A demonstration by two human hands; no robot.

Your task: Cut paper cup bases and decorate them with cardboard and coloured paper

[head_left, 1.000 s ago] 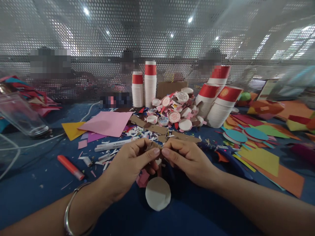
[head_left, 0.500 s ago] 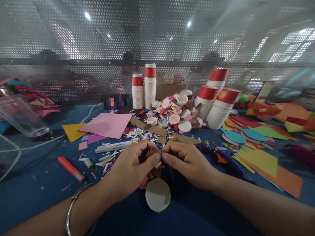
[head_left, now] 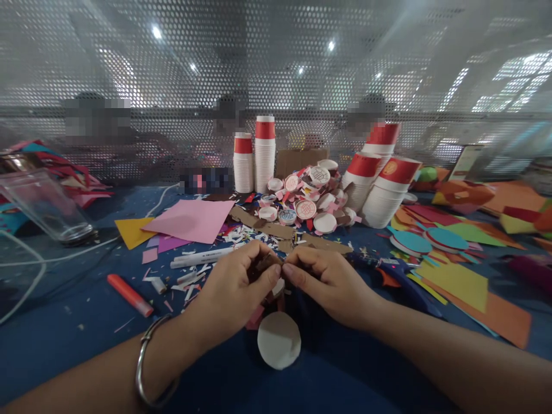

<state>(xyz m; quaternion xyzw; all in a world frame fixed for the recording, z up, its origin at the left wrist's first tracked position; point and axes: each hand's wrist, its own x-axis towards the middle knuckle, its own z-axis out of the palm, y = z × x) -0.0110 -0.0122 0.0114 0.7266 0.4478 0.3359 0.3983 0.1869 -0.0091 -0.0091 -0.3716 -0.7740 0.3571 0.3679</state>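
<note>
My left hand and my right hand meet at the middle, thumbs and fingertips pinched together. Between them is a small brown piece, which looks like cardboard; the fingers cover most of it. Just below the hands lies a round white paper disc, flat on the blue table. A pink paper scrap sticks out beside the disc, under my left hand. Brown cardboard strips and white paper scraps lie just beyond my fingers.
Red-and-white paper cup stacks stand behind a heap of decorated discs. At right are a blue glue gun and coloured paper. A glass bottle, white cable, red marker and pink sheet occupy the left.
My left forearm and its bracelet have shifted slightly right and inward. Both hands keep their pinch on the brown piece. The whole view has shifted a little.
</note>
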